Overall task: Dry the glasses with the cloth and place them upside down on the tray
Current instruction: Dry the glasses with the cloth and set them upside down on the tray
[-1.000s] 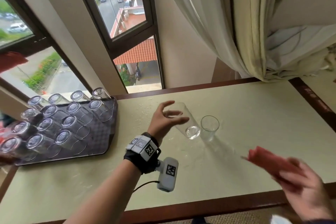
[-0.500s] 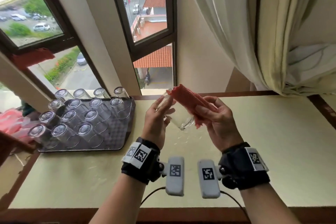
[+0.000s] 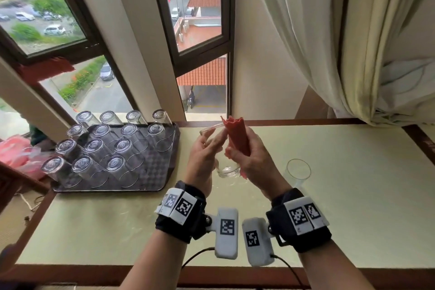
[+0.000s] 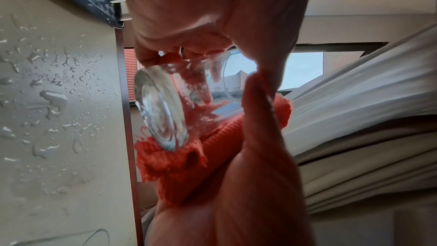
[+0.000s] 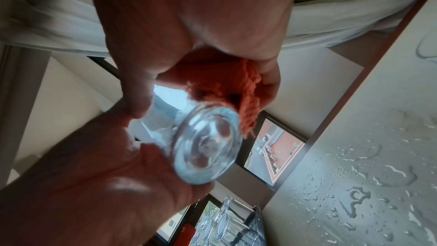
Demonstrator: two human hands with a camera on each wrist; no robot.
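The left hand (image 3: pixel 203 160) grips the glass (image 3: pixel 223 167) tilted, mouth away, so the right hand's (image 3: pixel 253 160) fingers, clutching the cloth (image 3: pixel 236 135), can wipe its wet side above the desk (image 3: pixel 341 183).

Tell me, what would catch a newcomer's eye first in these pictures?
Probably the folded orange-red ribbed cloth in the right hand, pressed against a clear drinking glass that the left hand holds above the table. Next, the dark patterned tray on the left, filled with rows of upturned clear glasses, and one upright empty glass on the right.
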